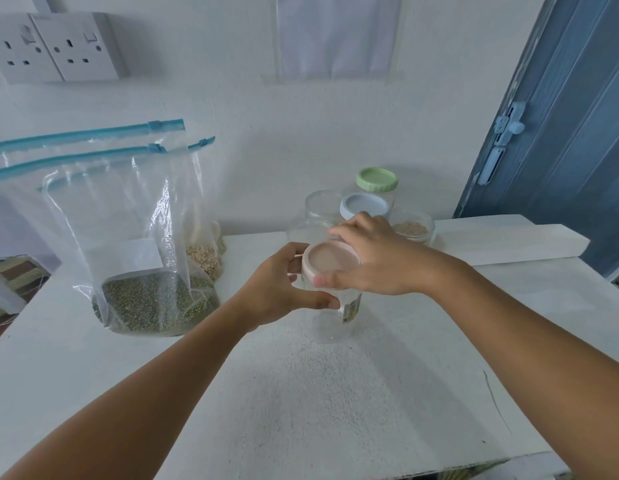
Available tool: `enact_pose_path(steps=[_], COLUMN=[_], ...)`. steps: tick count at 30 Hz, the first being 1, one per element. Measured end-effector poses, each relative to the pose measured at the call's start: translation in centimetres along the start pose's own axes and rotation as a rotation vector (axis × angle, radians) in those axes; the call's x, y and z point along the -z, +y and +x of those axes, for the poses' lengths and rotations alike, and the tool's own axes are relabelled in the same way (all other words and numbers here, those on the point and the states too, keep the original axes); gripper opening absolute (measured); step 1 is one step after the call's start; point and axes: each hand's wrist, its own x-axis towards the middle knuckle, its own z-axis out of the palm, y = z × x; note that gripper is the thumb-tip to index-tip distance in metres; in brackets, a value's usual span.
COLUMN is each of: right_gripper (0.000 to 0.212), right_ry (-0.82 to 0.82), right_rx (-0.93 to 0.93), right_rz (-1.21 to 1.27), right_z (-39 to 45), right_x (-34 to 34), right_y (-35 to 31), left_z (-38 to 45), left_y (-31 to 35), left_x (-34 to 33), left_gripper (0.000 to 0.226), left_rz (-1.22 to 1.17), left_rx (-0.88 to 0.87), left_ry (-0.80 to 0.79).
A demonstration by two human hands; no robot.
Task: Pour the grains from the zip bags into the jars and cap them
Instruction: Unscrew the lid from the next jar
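Clear empty jar (330, 320): upright, centre table (335, 410), axis vertical. Pink lid (330, 261): on its mouth. Left hand (280, 289) grips the jar's shoulder; right hand (374, 258) grasps the lid from above. Green-grain zip bag (145, 258): well left, nearer left hand.

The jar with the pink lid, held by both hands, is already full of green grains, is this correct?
Not full: in the head view the jar under the pink lid looks empty. Both the left hand and right hand do hold it.
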Motion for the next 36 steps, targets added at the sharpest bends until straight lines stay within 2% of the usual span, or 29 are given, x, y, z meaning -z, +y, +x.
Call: enact_pose_path(steps=[2,4,7,11,14,20,23,26,29,33,36], right_gripper=[0.097,0.09,0.096,0.095,0.094,0.093,0.088,0.099,0.096,0.092,0.092], right_ry=[0.067,0.003,-0.101,0.017,0.044,0.057,-0.059,-0.166,-0.078,0.104,-0.041], right_rx=[0.019,0.063,0.078,0.032,0.027,0.015,0.07,0.081,0.015,0.033,0.085], right_rz=[-0.053,-0.019,-0.004,-0.01,-0.014,0.008,0.013,0.025,0.051,-0.084,-0.015], right_z=[0.1,0.0,-0.3,0.0,0.1,-0.1,-0.1,-0.2,-0.4,-0.4,-0.6], right_x=[-0.3,0.2,0.8,0.5,0.4,0.1,0.7,1.1,0.6,-0.3,0.8], right_y=[0.0,0.3,0.4,0.3,0.4,0.5,0.6,0.8,0.7,0.4,0.5], left_z=[0.1,0.1,-0.1,0.0,-0.1,-1.1,-1.0,-0.7,-0.6,-0.4,-0.3], left_y=[0.1,0.1,0.2,0.8,1.1,1.2,1.1,0.9,0.9,1.0,0.9], left_x=[-0.1,0.0,0.0,0.2,0.4,-1.2,-1.4,-1.0,-0.8,-0.6,-0.4], left_gripper=[0.089,0.088,0.087,0.086,0.086,0.091,0.086,0.084,0.085,0.085,0.087], left_rz=[0.001,0.005,0.004,0.004,0.009,0.048,0.071,0.066,0.061,0.046,0.059], left_rx=[0.002,0.001,0.009,0.02,0.023,-0.057,-0.061,-0.045,-0.038,-0.03,-0.02], left_ry=[-0.002,-0.004,-0.017,-0.059,-0.091,0.052,0.095,0.071,0.051,0.033,0.025])
